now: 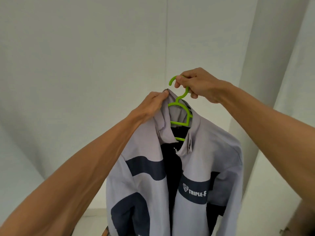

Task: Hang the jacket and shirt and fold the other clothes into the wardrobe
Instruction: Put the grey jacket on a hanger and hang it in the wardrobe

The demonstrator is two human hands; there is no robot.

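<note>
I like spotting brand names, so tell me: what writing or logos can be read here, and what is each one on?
"TRIPLE-F", white letters on the dark band across the chest of the grey jacket, with a small white logo mark just left of the words.
The green hanger shows no readable text.
Nothing else legible is in view.

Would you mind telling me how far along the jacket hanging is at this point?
Done: the grey and navy jacket already sits on the green hanger, front open. In hand: the right hand grips the hanger's hook while the left hand pinches the collar, seemingly straightening it. Left: the hook is on no rail yet; no rail, shirt or other clothes are in view, so their progress cannot be judged.
</note>
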